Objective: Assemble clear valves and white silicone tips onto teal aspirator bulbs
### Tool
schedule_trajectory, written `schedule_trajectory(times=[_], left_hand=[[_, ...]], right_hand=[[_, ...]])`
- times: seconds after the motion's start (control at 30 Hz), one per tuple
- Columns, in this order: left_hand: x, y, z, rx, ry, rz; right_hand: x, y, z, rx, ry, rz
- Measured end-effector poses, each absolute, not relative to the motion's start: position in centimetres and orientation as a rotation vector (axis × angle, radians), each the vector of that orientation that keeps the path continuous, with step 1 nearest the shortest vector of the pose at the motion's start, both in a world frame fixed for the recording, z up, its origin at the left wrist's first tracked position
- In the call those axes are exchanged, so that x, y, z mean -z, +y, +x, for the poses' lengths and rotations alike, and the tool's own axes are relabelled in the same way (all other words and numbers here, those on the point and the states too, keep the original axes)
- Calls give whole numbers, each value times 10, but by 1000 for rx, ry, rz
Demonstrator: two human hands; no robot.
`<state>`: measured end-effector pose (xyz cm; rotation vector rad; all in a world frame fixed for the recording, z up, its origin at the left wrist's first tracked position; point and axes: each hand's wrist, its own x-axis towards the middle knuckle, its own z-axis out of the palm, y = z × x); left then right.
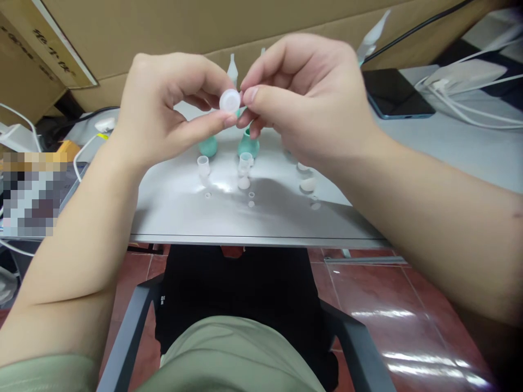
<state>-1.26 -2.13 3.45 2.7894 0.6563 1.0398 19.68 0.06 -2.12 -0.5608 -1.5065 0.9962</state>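
Observation:
Between the thumb and finger of my left hand [175,103] is a small round translucent plastic cap [230,101], its circular face turned towards me. My right hand [302,92] meets it from the right, thumb and fingertips pinched at the cap's edge; whatever they grip is too small to make out. Below the hands stand teal rubber bulbs [248,145], partly hidden. In front of them are clear plastic cups [203,165], a white cone-shaped piece [244,182], white discs [308,185] and tiny rings [251,195]. A pointed white nozzle [232,68] rises behind my fingers.
A dark phone [398,93] lies at the right rear, beside white cables [469,109]. Another white nozzle [373,37] stands near the cardboard wall [163,27]. White chargers and a blurred-out item lie at the left. The table's front edge [253,239] runs above my lap.

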Motion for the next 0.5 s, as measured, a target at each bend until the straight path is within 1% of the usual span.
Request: schedule_trajectory(times=[0.07, 0.23, 0.37, 0.43, 0.5], left_hand=[[-34, -23, -14, -1020, 632, 2817], [-20, -23, -14, -970, 566, 2881], [-8, -7, -24, -931, 536, 2934], [-4, 6, -34, -962, 568, 2944], [0, 17, -43, -1112, 642, 2903]], right_hand=[[17, -4, 198, -948, -1538, -552], [8, -13, 205, -1016, -1653, -638], [6, -9, 210, -1050, -1685, -669], [5, -7, 210, -1056, -1691, -700], [6, -7, 208, -1061, -1673, -717]])
